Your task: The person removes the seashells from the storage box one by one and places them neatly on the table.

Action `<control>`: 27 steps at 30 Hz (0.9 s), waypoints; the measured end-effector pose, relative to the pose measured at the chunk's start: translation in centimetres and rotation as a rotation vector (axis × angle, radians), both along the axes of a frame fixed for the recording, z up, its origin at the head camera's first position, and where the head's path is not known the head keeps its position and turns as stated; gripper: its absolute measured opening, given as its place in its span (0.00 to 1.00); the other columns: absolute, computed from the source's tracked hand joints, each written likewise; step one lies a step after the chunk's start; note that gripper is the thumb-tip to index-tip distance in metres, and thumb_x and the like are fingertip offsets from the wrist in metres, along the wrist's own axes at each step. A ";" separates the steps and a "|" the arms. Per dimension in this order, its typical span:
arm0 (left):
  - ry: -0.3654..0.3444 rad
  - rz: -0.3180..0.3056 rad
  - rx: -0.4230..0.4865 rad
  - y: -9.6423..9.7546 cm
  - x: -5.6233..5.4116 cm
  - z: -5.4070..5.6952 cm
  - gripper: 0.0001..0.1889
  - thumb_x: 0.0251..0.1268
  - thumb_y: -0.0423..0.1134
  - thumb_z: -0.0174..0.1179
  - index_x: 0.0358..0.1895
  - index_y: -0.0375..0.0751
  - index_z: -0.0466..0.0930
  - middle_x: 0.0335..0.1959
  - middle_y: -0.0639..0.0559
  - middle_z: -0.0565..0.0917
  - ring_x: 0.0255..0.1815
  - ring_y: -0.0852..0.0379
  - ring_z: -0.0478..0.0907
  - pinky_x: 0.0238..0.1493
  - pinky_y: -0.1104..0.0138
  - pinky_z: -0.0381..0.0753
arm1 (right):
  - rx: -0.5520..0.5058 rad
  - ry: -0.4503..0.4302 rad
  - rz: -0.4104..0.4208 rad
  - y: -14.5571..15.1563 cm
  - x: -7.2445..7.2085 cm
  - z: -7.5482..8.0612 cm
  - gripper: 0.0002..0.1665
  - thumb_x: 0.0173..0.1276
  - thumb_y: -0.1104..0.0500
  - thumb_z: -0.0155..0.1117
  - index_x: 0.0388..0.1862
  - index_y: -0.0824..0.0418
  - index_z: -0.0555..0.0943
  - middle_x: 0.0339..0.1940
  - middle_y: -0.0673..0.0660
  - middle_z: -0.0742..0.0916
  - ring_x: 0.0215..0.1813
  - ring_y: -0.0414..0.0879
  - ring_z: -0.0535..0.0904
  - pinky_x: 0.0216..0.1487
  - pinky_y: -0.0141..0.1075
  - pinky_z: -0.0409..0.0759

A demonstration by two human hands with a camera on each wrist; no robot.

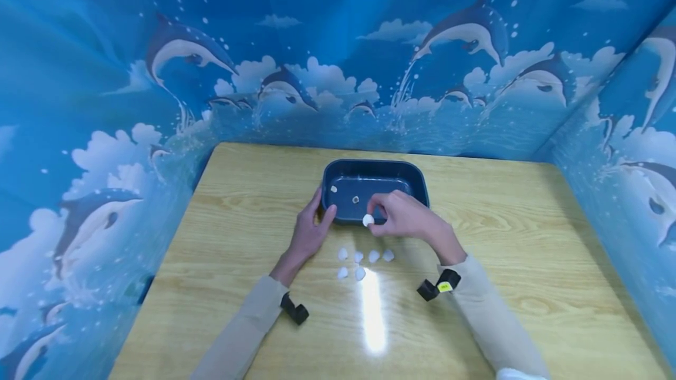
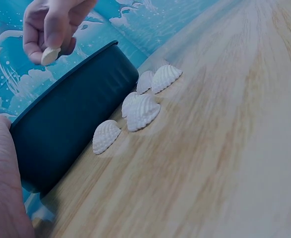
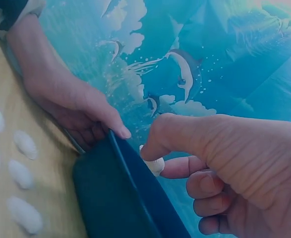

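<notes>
A dark blue rectangular container point(image 1: 376, 220) stands on the table, with two small pale shells lying inside, one at the left point(image 1: 334, 189) and another nearer the middle point(image 1: 355, 199). My left hand point(image 1: 310, 228) grips its near left corner, thumb at the near side and fingers along the left wall. Over the near rim, my right hand point(image 1: 406, 216) pinches a white seashell point(image 1: 368, 220) between thumb and index finger; the other fingers curl in, as the right wrist view shows. Several ribbed white seashells point(image 2: 143, 113) lie on the table in front of the container.
The light wood table point(image 1: 253, 204) has a bright reflection point(image 1: 372, 309) near its front. Behind and beside it hangs a blue curtain point(image 1: 338, 98) printed with dolphins and clouds. Small black cameras point(image 1: 294, 309) are strapped to both wrists.
</notes>
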State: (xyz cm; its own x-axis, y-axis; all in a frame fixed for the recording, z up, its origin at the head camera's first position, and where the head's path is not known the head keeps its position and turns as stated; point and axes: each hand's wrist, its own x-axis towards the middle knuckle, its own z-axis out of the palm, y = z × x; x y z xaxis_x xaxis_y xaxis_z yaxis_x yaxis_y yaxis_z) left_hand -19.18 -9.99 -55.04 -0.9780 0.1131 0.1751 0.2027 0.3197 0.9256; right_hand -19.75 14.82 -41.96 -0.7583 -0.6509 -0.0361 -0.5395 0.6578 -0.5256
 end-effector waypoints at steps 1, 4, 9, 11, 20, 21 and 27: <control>0.004 0.001 -0.002 0.0 0.0 0.0 0.37 0.82 0.54 0.53 0.84 0.42 0.52 0.85 0.45 0.56 0.84 0.52 0.53 0.83 0.56 0.56 | -0.003 0.003 -0.002 0.0 0.3 -0.1 0.10 0.64 0.54 0.72 0.42 0.55 0.84 0.15 0.43 0.70 0.18 0.35 0.61 0.21 0.30 0.58; 0.011 0.000 -0.008 0.0 -0.1 -0.1 0.37 0.82 0.54 0.53 0.84 0.42 0.52 0.84 0.45 0.56 0.84 0.51 0.53 0.83 0.55 0.56 | -0.008 0.012 -0.003 0.2 1.3 -0.6 0.11 0.63 0.54 0.73 0.42 0.55 0.84 0.15 0.42 0.71 0.18 0.34 0.60 0.20 0.29 0.58; 0.009 0.005 -0.018 0.0 -0.1 -0.2 0.37 0.82 0.53 0.53 0.84 0.42 0.52 0.84 0.44 0.56 0.84 0.51 0.53 0.83 0.55 0.56 | -0.010 0.009 -0.013 0.6 2.8 -1.5 0.13 0.62 0.53 0.74 0.43 0.55 0.85 0.14 0.41 0.70 0.17 0.32 0.60 0.19 0.28 0.58; 0.006 0.008 -0.021 0.0 -0.1 -0.1 0.37 0.82 0.52 0.53 0.84 0.42 0.52 0.84 0.44 0.56 0.84 0.51 0.53 0.83 0.55 0.56 | -0.006 0.004 -0.016 0.8 3.4 -1.9 0.13 0.62 0.53 0.75 0.43 0.56 0.85 0.13 0.40 0.69 0.17 0.32 0.59 0.19 0.28 0.58; -0.014 0.002 -0.033 0.0 0.0 0.0 0.39 0.82 0.57 0.51 0.84 0.42 0.50 0.85 0.44 0.55 0.85 0.54 0.51 0.83 0.57 0.55 | 0.045 -0.014 -0.008 1.1 5.4 -4.2 0.13 0.61 0.52 0.75 0.42 0.55 0.85 0.16 0.39 0.72 0.18 0.32 0.64 0.18 0.28 0.62; -0.015 0.002 -0.034 0.0 0.0 0.0 0.39 0.82 0.57 0.51 0.84 0.42 0.50 0.85 0.44 0.55 0.85 0.54 0.51 0.83 0.57 0.54 | 0.050 -0.022 -0.011 1.1 5.5 -4.4 0.13 0.61 0.52 0.76 0.42 0.55 0.85 0.17 0.39 0.74 0.19 0.32 0.66 0.19 0.28 0.64; -0.003 0.005 -0.031 0.0 -0.1 0.0 0.37 0.83 0.51 0.53 0.84 0.40 0.51 0.85 0.44 0.55 0.84 0.55 0.52 0.83 0.57 0.55 | 0.090 -0.103 -0.047 1.1 6.4 -5.3 0.15 0.61 0.51 0.77 0.44 0.54 0.86 0.19 0.41 0.78 0.22 0.34 0.70 0.22 0.30 0.69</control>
State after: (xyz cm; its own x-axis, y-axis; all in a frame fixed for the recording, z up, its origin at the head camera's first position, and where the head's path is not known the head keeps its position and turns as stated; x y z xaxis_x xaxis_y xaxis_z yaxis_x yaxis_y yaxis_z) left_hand -19.24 -10.01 -55.04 -0.9792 0.1134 0.1685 0.1980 0.3490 0.9160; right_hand -13.32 15.96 -47.29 -0.7771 -0.6055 -0.1718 -0.4534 0.7278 -0.5145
